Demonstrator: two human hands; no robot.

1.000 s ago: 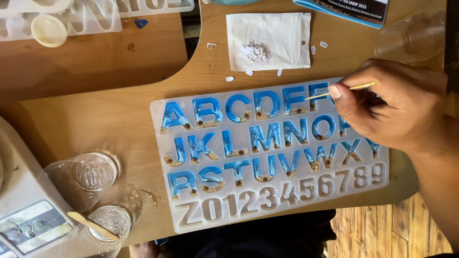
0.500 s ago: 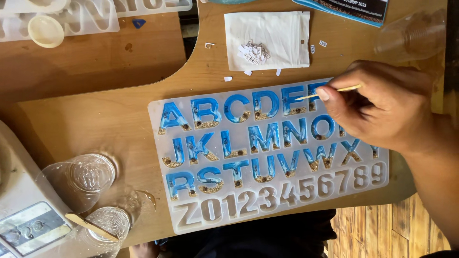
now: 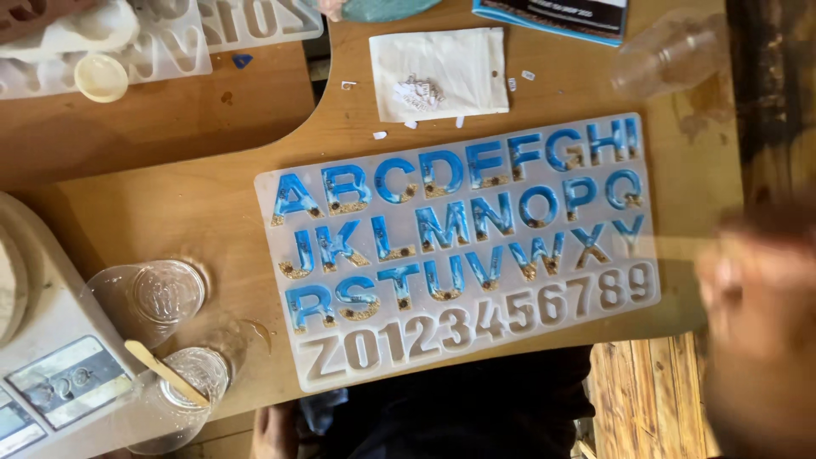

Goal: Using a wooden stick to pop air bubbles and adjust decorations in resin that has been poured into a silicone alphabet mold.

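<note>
Blurring across the lower right of the view, our right hand (image 3: 761, 340) is too smeared for us to tell whether it is clenched, loose or holding anything. It sits just off the right end of the letter mould (image 3: 463, 251), a pale translucent tray that lies flat on the wooden board (image 3: 170, 204). We see its letter cavities filled with blue and flecked with gold at their feet, while the row of numbers along its lower edge is unfilled. Above the mould lies a small white bag (image 3: 438, 72) with scraps around it. Toward the left stand two clear plastic cups (image 3: 166, 293), one with a wooden stick (image 3: 166, 372) resting across it, beside a scale (image 3: 59, 382).
</note>
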